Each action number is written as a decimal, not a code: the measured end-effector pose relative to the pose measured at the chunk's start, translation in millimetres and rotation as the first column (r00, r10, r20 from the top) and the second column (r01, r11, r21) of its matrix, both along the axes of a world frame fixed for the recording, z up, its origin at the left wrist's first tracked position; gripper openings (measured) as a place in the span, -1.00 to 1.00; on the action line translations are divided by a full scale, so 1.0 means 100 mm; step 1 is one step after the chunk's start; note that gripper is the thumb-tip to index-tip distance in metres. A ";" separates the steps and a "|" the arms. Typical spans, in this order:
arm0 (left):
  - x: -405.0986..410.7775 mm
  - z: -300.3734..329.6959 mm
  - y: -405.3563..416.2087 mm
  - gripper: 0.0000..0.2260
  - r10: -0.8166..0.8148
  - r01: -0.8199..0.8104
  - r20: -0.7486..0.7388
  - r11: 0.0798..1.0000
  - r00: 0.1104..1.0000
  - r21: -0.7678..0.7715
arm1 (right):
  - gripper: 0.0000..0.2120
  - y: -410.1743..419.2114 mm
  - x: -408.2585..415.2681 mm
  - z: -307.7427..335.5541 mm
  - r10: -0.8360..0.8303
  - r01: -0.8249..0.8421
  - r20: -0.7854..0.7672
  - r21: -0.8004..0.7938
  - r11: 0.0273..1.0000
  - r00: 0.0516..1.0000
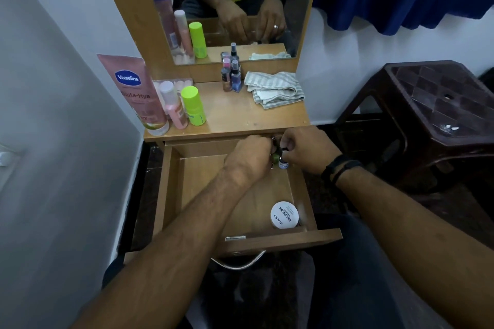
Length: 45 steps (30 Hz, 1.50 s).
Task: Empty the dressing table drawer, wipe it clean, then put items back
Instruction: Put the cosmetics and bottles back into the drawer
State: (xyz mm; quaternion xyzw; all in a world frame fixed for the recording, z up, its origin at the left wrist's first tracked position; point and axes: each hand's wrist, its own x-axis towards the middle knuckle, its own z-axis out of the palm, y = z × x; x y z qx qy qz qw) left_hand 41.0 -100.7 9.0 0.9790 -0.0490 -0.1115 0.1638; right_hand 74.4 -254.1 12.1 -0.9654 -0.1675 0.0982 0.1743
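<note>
While both hands meet at the far right corner of the open drawer (171,195), the left hand (250,155) and right hand (307,149) close around small bottles (282,161). A white jar (284,215) remains inside; most items stand on the table top (240,115) beside the cloth (275,88), so emptying seems nearly done, with wiping and putting back left.

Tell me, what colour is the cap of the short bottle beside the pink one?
Bright lime green cap, seen clearly in the head view.
</note>
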 end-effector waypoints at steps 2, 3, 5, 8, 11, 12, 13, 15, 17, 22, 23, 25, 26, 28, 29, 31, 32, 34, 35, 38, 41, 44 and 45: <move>-0.03 -0.08 -0.03 -0.77 0.014 -0.014 -0.014 1.000 1.000 -0.014 | -0.86 -0.02 0.00 -0.13 -0.001 0.001 0.026 -0.021 1.000 1.000; -0.04 -0.11 -0.05 -0.77 0.019 -0.019 -0.016 1.000 1.000 -0.022 | -0.86 -0.02 -0.01 -0.18 0.006 -0.005 0.040 -0.025 1.000 0.999; -0.05 -0.17 -0.07 -0.77 0.022 -0.022 -0.006 0.999 1.000 -0.039 | -0.86 -0.03 -0.01 -0.25 0.020 -0.018 0.070 -0.029 0.999 0.997; -0.03 -0.22 -0.11 -0.78 0.033 -0.032 0.004 0.998 0.999 -0.047 | -0.84 -0.06 -0.03 -0.35 0.036 -0.032 0.123 -0.035 0.999 0.992; -0.02 -0.23 -0.14 -0.78 0.024 -0.024 0.003 0.999 1.000 -0.036 | -0.81 -0.07 -0.04 -0.42 0.059 -0.049 0.186 -0.056 0.997 0.981; -0.01 -0.23 -0.15 -0.77 0.022 -0.022 0.002 0.999 1.000 -0.030 | -0.80 -0.07 -0.04 -0.43 0.068 -0.055 0.205 -0.069 0.996 0.976; -0.01 -0.24 -0.15 -0.77 0.024 -0.024 0.002 0.999 1.000 -0.024 | -0.80 -0.07 -0.04 -0.44 0.081 -0.064 0.224 -0.085 0.994 0.971; -0.01 -0.26 -0.15 -0.77 0.031 -0.030 0.011 0.999 0.999 -0.014 | -0.81 -0.04 -0.06 -0.44 0.105 -0.075 0.256 -0.125 0.989 0.961; 0.01 -0.29 -0.17 -0.78 0.030 -0.030 0.011 0.999 0.999 -0.010 | -0.80 -0.04 -0.05 -0.46 0.113 -0.071 0.274 -0.161 0.984 0.955; 0.03 -0.34 -0.19 -0.79 0.050 -0.050 0.030 0.999 0.998 -0.017 | -0.78 -0.05 -0.05 -0.50 0.106 -0.047 0.292 -0.203 0.978 0.951; 0.03 -0.34 -0.20 -0.79 0.052 -0.052 0.042 0.999 0.998 -0.016 | -0.77 -0.05 -0.05 -0.50 0.102 -0.042 0.293 -0.204 0.978 0.951; 0.02 -0.34 -0.20 -0.81 0.057 -0.056 0.052 0.998 0.997 -0.008 | -0.77 -0.06 -0.06 -0.50 0.095 -0.035 0.296 -0.203 0.979 0.950; 0.01 -0.34 -0.21 -0.81 0.060 -0.060 0.049 0.998 0.997 -0.002 | -0.77 -0.06 -0.06 -0.50 0.093 -0.032 0.298 -0.203 0.979 0.950; 0.00 -0.33 -0.22 -0.81 0.066 -0.066 0.039 0.998 0.997 0.009 | -0.77 -0.08 -0.07 -0.51 0.088 -0.029 0.298 -0.198 0.980 0.951; 0.00 -0.32 -0.22 -0.80 0.067 -0.068 0.034 0.998 0.997 0.017 | -0.76 -0.08 -0.07 -0.52 0.086 -0.028 0.295 -0.197 0.980 0.952; -0.01 -0.31 -0.23 -0.80 0.066 -0.067 0.035 0.997 0.997 0.032 | -0.74 -0.09 -0.08 -0.52 0.083 -0.026 0.292 -0.194 0.981 0.953; -0.01 -0.30 -0.23 -0.80 0.063 -0.065 0.038 0.997 0.997 0.038 | -0.73 -0.09 -0.08 -0.52 0.081 -0.026 0.292 -0.190 0.982 0.953; -0.03 -0.29 -0.23 -0.80 0.059 -0.061 0.041 0.997 0.997 0.043 | -0.72 -0.09 -0.10 -0.52 0.073 -0.021 0.294 -0.178 0.984 0.953; -0.03 -0.29 -0.22 -0.81 0.058 -0.060 0.044 0.997 0.997 0.043 | -0.71 -0.09 -0.11 -0.52 0.065 -0.015 0.295 -0.168 0.986 0.953; -0.05 -0.25 -0.17 -0.83 0.059 -0.060 0.052 0.998 0.997 0.023 | -0.71 -0.10 -0.12 -0.50 0.036 0.006 0.314 -0.130 0.991 0.949; -0.05 -0.11 -0.11 -0.82 0.035 -0.039 0.128 0.999 0.991 0.034 | -0.74 -0.09 -0.09 -0.44 -0.001 0.032 0.373 -0.077 0.996 0.928; -0.01 0.14 -0.01 -0.83 0.017 -0.019 0.280 1.000 0.960 0.005 | -0.76 -0.02 0.01 -0.27 -0.027 0.017 0.433 0.028 0.999 0.901; 0.02 0.23 0.02 -0.84 0.026 -0.024 0.328 1.000 0.944 -0.011 | -0.75 0.03 0.05 -0.19 -0.034 0.007 0.451 0.061 0.998 0.892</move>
